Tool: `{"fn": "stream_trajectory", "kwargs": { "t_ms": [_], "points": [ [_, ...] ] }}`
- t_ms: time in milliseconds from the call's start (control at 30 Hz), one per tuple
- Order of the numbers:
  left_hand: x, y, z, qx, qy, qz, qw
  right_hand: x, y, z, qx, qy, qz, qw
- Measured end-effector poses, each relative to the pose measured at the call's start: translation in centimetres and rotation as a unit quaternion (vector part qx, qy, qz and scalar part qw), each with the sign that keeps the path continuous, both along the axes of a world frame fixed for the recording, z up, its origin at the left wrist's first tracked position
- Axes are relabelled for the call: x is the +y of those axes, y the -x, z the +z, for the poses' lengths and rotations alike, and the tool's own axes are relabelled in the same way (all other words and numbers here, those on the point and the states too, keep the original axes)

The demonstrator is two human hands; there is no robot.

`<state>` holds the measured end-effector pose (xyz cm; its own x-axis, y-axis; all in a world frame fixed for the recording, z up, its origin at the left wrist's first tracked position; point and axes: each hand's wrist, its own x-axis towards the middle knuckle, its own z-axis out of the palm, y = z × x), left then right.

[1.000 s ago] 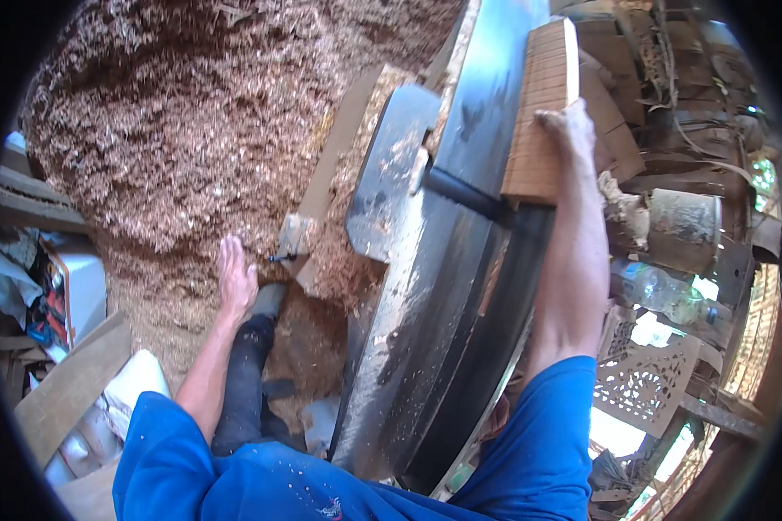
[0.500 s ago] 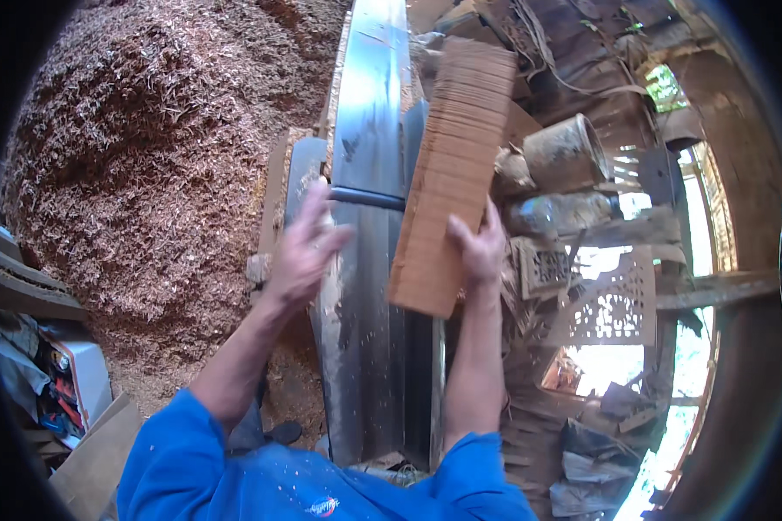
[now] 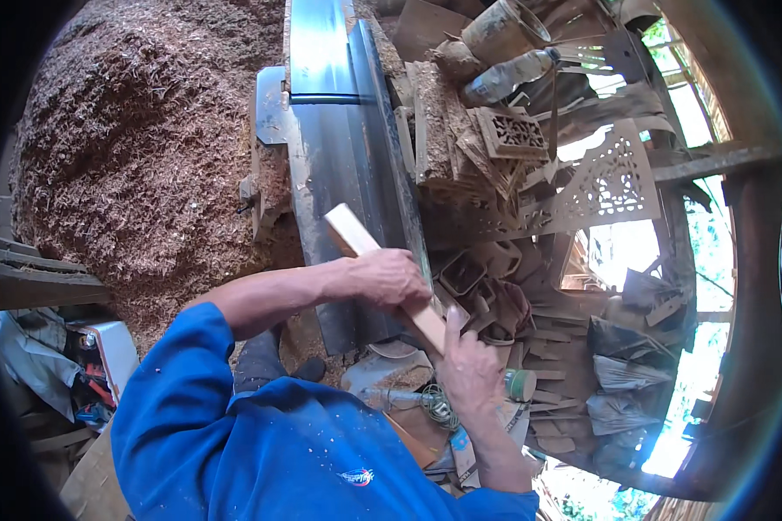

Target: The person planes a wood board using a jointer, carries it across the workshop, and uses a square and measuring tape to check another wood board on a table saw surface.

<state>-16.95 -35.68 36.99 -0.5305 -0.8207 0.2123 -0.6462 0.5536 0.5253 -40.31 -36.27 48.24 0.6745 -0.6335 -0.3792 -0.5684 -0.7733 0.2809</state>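
A wooden board (image 3: 351,228) is held slantwise above the near end of a jointer's long metal bed (image 3: 337,187), with a pale narrow side facing up. My left hand (image 3: 387,276) reaches across from the left and is closed over the board's middle, hiding part of it. At the board's near end, my right hand (image 3: 471,369) has its fingers curled around the wood and one digit pointing up. The jointer's dark upright fence (image 3: 389,143) runs along the bed's right side. Farther up the bed lies the dark cutter slot (image 3: 334,98).
A big heap of wood shavings (image 3: 148,156) fills the left. Right of the jointer are a dusty bucket (image 3: 504,30), a plastic bottle (image 3: 511,76), carved fretwork panels (image 3: 613,178) and stacked offcuts (image 3: 552,347). A white-sided box of tools (image 3: 113,356) stands at lower left.
The board has come nearer to me and turned from its broad reddish face to a narrow side. My left hand, open before, now grips it. The view has shifted too.
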Motion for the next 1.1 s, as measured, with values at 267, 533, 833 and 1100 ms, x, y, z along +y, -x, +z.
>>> {"fn": "stream_trajectory", "kwargs": {
  "t_ms": [267, 533, 833, 1100],
  "points": [
    [2.6, 4.7, -4.0, 0.2, 0.088, 0.379, 0.899, -0.5, 1.9, -12.5, -0.219, 0.004, -0.086, 0.972],
    [0.9, 6.6, -11.0, 0.419, -0.082, 0.504, 0.751, -5.5, -8.5, -20.5, -0.307, 0.055, -0.009, 0.95],
    [-5.0, -2.4, -12.7, 0.385, -0.02, 0.546, 0.744, -10.9, -18.5, -21.5, -0.263, 0.041, -0.032, 0.963],
    [-6.6, -6.3, -12.5, 0.382, -0.022, 0.549, 0.743, -12.6, -22.5, -20.8, -0.253, 0.011, -0.035, 0.967]
  ]
}}
